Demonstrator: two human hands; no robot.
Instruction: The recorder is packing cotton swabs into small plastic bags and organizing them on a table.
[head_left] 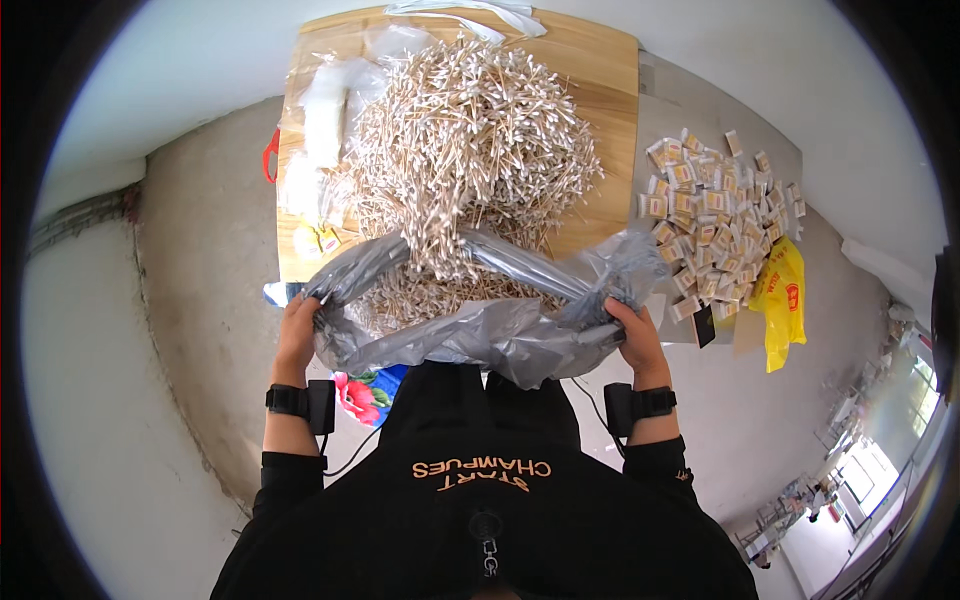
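Left grip (297, 332) and right grip (638, 332) pinched on opposite sides of grey bag (500, 333)

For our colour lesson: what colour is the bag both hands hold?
The bag is grey, best seen in the head view.

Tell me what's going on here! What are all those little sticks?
They're cotton swabs, heaped high on a wooden table. The person's left hand and right hand each grip one side of a grey plastic bag, spreading its mouth open. Lots of swabs already lie inside the bag, and others trail over its far edge from the heap. Off to the right is a jumbled pile of small packs, with a yellow bag next to it.
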